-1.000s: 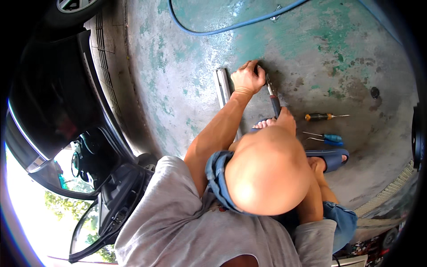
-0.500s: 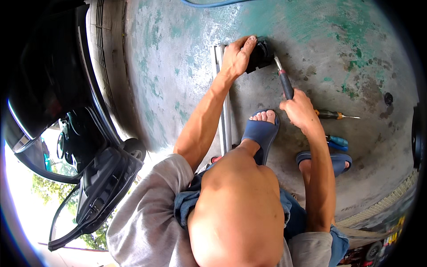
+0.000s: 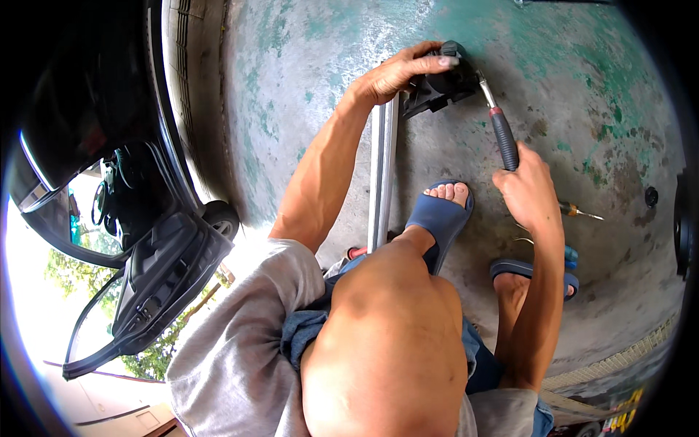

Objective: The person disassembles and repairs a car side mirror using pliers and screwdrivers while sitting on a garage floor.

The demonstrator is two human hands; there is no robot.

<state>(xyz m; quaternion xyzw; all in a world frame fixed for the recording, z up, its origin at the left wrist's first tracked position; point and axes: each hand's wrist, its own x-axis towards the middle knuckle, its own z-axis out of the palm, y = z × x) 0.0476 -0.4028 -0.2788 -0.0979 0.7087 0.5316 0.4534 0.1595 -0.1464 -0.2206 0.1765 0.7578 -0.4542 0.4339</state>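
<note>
My left hand [image 3: 399, 75] is closed round a black plastic part [image 3: 445, 87] with a rounded end, its thumb lying across the top. That part sits tilted at the far end of a long silver metal bar [image 3: 384, 167], which runs back toward my legs. In my right hand [image 3: 530, 188] is a hand tool [image 3: 502, 135] with a black ribbed grip, a red collar and a bright metal shaft. The shaft's tip is at the right side of the black part; I cannot tell whether it touches. The kind of tool is not plain.
Right of my right hand lies a screwdriver [image 3: 579, 210] with a black and orange handle. A blue-handled tool [image 3: 571, 256] is partly behind my forearm. A small black round piece [image 3: 651, 196] lies farther right. On the left stands a black car with its door [image 3: 164, 291] open.
The black part has turned in my left hand, its rounded end now showing upward, and my thumb has shifted across it. My right hand still holds the tool beside it. The view has shifted slightly.
</note>
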